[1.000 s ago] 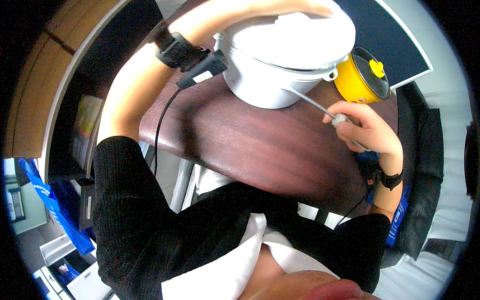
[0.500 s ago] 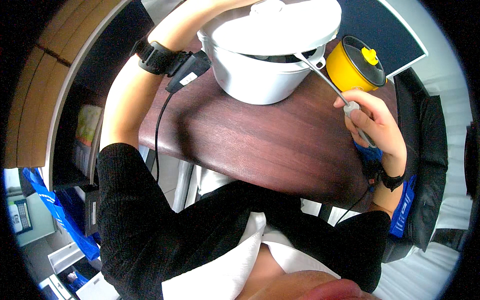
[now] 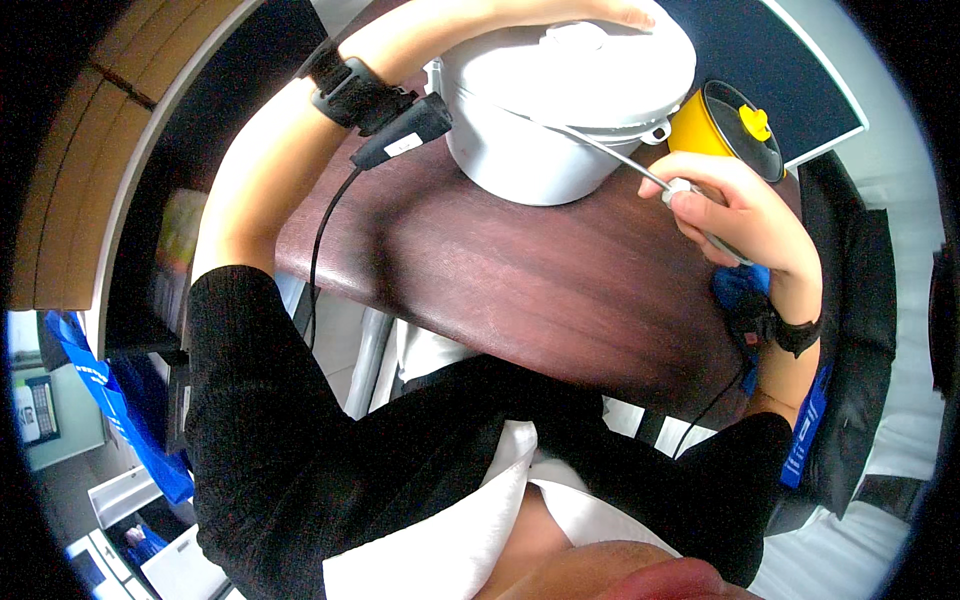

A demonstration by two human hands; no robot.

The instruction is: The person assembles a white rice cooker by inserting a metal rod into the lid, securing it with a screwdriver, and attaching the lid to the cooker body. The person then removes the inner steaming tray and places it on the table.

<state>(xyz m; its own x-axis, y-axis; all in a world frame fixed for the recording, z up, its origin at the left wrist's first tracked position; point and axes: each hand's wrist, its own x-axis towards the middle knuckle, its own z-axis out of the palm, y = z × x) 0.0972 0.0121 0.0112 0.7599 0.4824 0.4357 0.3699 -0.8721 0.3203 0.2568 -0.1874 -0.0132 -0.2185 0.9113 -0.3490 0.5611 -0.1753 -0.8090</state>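
Note:
A white pot [image 3: 520, 165] stands near the far edge of the dark wood table, its white lid [image 3: 500, 75] on top. My left hand [image 3: 610, 10] reaches over the far side of the lid, touching it with outstretched fingers; part of the hand is cut off by the top edge. In my right hand [image 3: 730, 205] is a screwdriver with a grey handle [image 3: 683, 190] and long thin metal shaft [image 3: 625, 160]. Its shaft points left, with the tip against the lid's near rim. The exact tip contact is hard to make out.
A yellow pot [image 3: 700, 125] with a dark lid and yellow knob stands right of the white pot. Black boxes with cables [image 3: 320, 225] hang at both wrists. Black chair upholstery [image 3: 850, 260] lines the right, and cardboard boxes [image 3: 60, 220] the far left.
The dark gap under the lid's near rim has closed. My left hand has come into view over the lid. The screwdriver has shifted left along the rim with my right hand.

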